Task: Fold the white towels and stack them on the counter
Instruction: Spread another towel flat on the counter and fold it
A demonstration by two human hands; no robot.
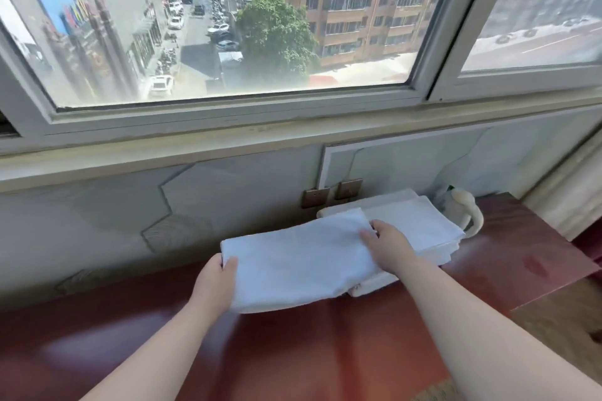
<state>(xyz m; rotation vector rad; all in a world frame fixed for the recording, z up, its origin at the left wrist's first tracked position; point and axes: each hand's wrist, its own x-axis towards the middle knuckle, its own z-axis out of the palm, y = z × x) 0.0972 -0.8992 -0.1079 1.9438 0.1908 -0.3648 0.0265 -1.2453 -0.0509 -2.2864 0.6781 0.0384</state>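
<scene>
My left hand and right hand pinch the folded towel by its ends; I'd lay it level and square on the centre-right stack

Stack of folded white towels — near-left part hidden under the white cloth towel, as are the left hand's fingers; curved white object far right unidentifiable.

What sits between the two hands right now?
Only the folded white towel, in the head view: the left hand grips its left edge, the right hand its right end over the white towel stack.
</scene>
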